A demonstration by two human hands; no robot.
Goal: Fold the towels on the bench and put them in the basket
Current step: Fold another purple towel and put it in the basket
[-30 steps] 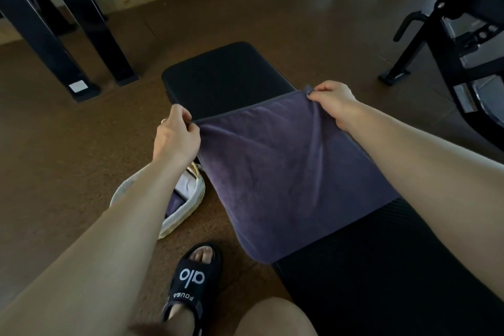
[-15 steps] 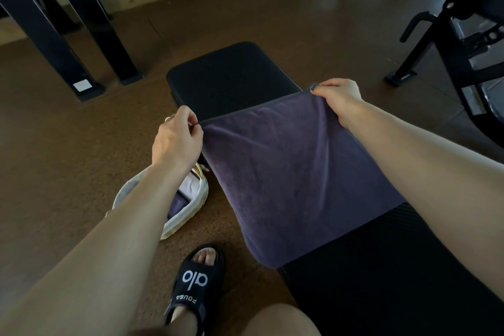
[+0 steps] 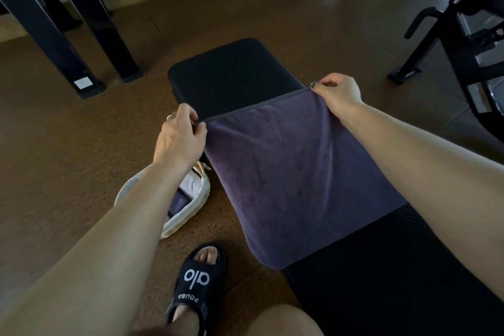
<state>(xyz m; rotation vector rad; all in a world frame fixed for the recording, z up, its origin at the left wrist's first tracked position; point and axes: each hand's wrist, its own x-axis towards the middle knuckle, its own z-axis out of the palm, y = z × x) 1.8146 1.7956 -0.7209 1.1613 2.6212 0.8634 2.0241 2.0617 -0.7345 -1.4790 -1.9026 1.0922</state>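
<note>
A dark purple towel (image 3: 294, 177) lies spread across the black padded bench (image 3: 231, 73), its near corner hanging over the bench's left side. My left hand (image 3: 181, 139) pinches the towel's far left corner. My right hand (image 3: 338, 93) pinches the far right corner, at the bench's right edge. The far edge of the towel is stretched straight between both hands. On the floor left of the bench sits a pale woven basket (image 3: 191, 207) holding folded towels, partly hidden by my left forearm.
My foot in a black slide sandal (image 3: 197, 284) rests on the brown floor beside the basket. Black rack legs (image 3: 68, 43) stand at the back left. A black exercise machine (image 3: 463, 35) stands to the right of the bench.
Both hands have kept their pinch on the towel's far corners and held the edge taut. The towel has barely shifted; the view moved slightly.
</note>
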